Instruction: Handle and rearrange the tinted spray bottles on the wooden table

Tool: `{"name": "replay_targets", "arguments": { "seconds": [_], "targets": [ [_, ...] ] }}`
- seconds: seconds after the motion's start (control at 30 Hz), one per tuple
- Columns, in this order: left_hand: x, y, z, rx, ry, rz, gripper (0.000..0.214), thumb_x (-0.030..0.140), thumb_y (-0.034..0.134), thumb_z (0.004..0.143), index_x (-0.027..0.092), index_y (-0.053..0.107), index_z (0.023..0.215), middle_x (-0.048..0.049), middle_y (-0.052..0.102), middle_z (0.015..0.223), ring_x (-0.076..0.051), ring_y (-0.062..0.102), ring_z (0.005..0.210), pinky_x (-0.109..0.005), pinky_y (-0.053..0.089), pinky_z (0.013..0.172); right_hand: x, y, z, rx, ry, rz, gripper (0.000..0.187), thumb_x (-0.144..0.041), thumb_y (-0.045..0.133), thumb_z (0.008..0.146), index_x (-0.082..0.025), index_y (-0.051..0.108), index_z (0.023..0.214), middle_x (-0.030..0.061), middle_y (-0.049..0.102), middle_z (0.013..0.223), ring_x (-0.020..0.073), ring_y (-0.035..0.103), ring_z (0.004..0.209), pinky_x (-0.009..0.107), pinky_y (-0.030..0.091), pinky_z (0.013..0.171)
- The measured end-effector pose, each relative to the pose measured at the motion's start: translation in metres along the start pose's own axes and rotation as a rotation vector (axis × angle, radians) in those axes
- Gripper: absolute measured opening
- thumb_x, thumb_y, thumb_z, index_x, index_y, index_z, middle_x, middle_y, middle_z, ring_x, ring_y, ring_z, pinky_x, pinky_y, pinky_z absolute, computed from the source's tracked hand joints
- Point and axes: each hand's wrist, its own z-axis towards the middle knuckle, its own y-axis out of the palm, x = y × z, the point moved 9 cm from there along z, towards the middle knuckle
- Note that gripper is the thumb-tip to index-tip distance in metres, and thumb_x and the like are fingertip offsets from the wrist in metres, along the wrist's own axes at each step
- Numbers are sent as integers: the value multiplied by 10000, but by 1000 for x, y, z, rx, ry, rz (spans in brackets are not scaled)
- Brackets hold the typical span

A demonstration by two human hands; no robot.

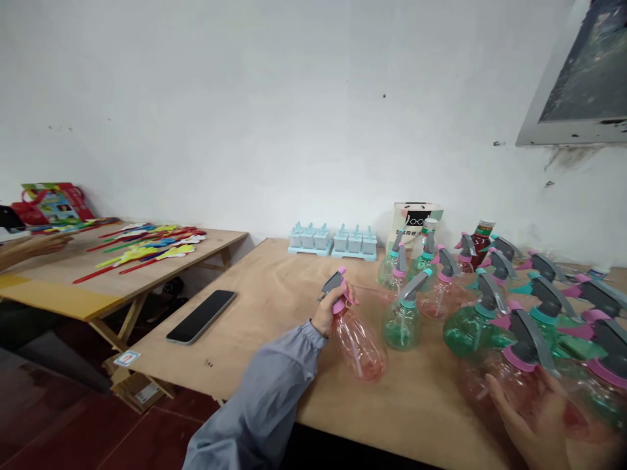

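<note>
My left hand (327, 309) is closed around the neck of a pink spray bottle (361, 346), which leans with its grey and pink trigger head up and to the left. At the lower right, my right hand (531, 418) wraps around the body of another pink spray bottle (497, 378), blurred a little. Between them stands a green spray bottle (401, 324) with a teal collar. Several more pink and green spray bottles crowd the right side, among them a round green bottle (467, 331).
A black smartphone (202, 317) lies on the wooden table (274, 294). Pale blue popsicle moulds (309, 239) and a printed paper bag (411, 225) stand by the wall. On the left table are colourful hand-shaped sticks (147, 248), and another person's hand (46, 245).
</note>
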Motion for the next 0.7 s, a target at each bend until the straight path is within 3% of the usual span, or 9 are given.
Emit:
{"name": "replay_targets", "arguments": {
  "seconds": [0.17, 0.27, 0.4, 0.5, 0.6, 0.7],
  "targets": [
    [0, 10, -1, -96, -28, -40, 415, 590, 684, 683, 183, 600, 680, -80, 683, 776, -289, 679, 950, -381, 512, 790, -3, 2, -1, -12, -27, 27, 313, -398, 720, 764, -227, 570, 979, 46, 671, 859, 245, 665, 772, 405, 553, 749],
    [5, 6, 0, -29, 10, 7, 410, 575, 663, 706, 187, 572, 611, -85, 677, 731, -282, 679, 931, -390, 514, 818, -2, 2, -2, -9, -15, 41, 322, -406, 719, 765, -224, 567, 983, 48, 666, 860, 245, 664, 776, 411, 551, 762],
    [20, 6, 0, -12, 45, 123, 417, 585, 633, 729, 195, 593, 588, -83, 684, 719, -280, 675, 932, -417, 520, 867, 10, 1, -4, -3, 39, -6, 372, -467, 738, 726, -220, 566, 944, 55, 661, 864, 269, 659, 800, 461, 533, 805],
    [38, 4, -4, -49, 71, 310, 370, 557, 682, 745, 188, 680, 720, -77, 721, 841, -254, 674, 949, -399, 525, 899, 13, 2, -5, -23, 25, 4, 345, -447, 733, 742, -225, 564, 944, 38, 654, 842, 254, 657, 778, 438, 534, 791],
    [48, -10, -9, -41, 54, 510, 374, 490, 753, 741, 183, 714, 951, -83, 724, 1031, -190, 678, 827, -341, 559, 786, 12, 2, -5, -25, 19, -8, 329, -425, 728, 756, -215, 573, 956, 33, 655, 839, 243, 659, 782, 422, 532, 806],
    [56, -39, -15, 102, 61, 615, 484, 467, 768, 740, 194, 688, 1131, -82, 715, 1068, -143, 649, 704, -279, 558, 623, 12, 2, -5, -8, 37, 5, 356, -423, 734, 748, -203, 579, 981, 50, 672, 882, 252, 674, 816, 417, 540, 805]
  ]
}}
